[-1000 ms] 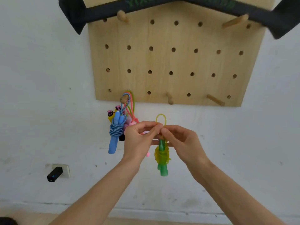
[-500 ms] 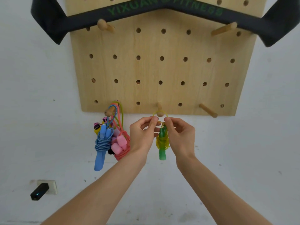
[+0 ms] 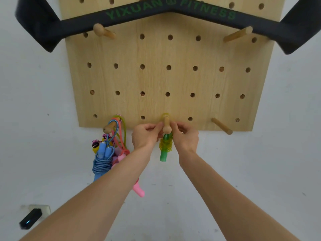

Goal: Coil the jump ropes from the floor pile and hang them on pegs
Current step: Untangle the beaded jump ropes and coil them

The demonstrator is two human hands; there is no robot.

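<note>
A yellow translucent jump rope point(image 3: 166, 145), coiled tight round its green handles, hangs upright from the middle wooden peg point(image 3: 166, 126) in the bottom row of the pale wooden pegboard point(image 3: 156, 80). The row's left peg point(image 3: 109, 127) carries a blue woven rope bundle point(image 3: 101, 162), a pink rope bundle point(image 3: 139, 191) and, seemingly, another behind.

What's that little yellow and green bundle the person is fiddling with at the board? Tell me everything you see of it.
The coiled yellow-green jump rope is a translucent yellow cord wound tightly round green, plastic-looking handles, one end pointing down. It hangs upright below the bottom edge of the wooden pegboard, its top loop slipped over the middle wooden peg. The left hand and right hand pinch the cord on either side just under the peg.
</note>
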